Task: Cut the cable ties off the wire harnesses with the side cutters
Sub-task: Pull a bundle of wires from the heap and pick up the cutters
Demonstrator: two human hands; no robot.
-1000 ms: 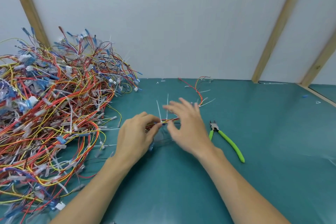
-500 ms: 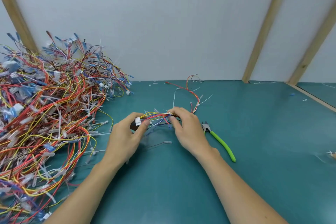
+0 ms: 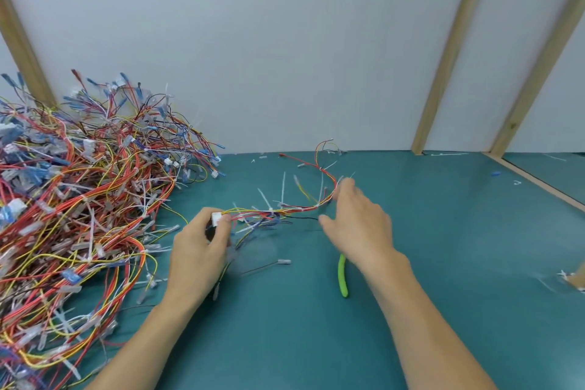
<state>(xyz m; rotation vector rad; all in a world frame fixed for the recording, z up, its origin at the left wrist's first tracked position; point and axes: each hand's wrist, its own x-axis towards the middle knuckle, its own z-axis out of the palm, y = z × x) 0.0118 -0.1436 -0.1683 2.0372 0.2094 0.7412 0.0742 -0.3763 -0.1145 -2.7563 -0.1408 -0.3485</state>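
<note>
A single wire harness [image 3: 285, 210] is lying stretched between the person's two hands on the green mat [image 3: 459, 247]. The left hand [image 3: 201, 250] is pinching the harness's white connector [image 3: 216, 218] between thumb and fingers, closed firmly on it. From there the red, yellow, blue and black wires are running right and curving up toward the back wall [image 3: 300, 41]. The right hand [image 3: 359, 222] is hovering at the far stretch of the harness, fingers spread and blurred, with the fingertips just beside the red wires; whether they are touching cannot be told. Several white cable ties [image 3: 282, 188] are sticking up from the bundle between the hands; their exact number is not readable.

One pair of side cutters [image 3: 342, 275] is lying on the mat beneath the right wrist, with only a green handle showing and the head hidden by the hand. One large pile of harnesses [image 3: 79, 199] is filling the left side of the mat, reaching close to the left hand. One loose cut tie [image 3: 269, 264] is lying near the left hand, and small white scraps are scattered along the back edge.

The mat is running open to the right of the right arm, up to a wooden strip [image 3: 538, 182] at its right edge.
</note>
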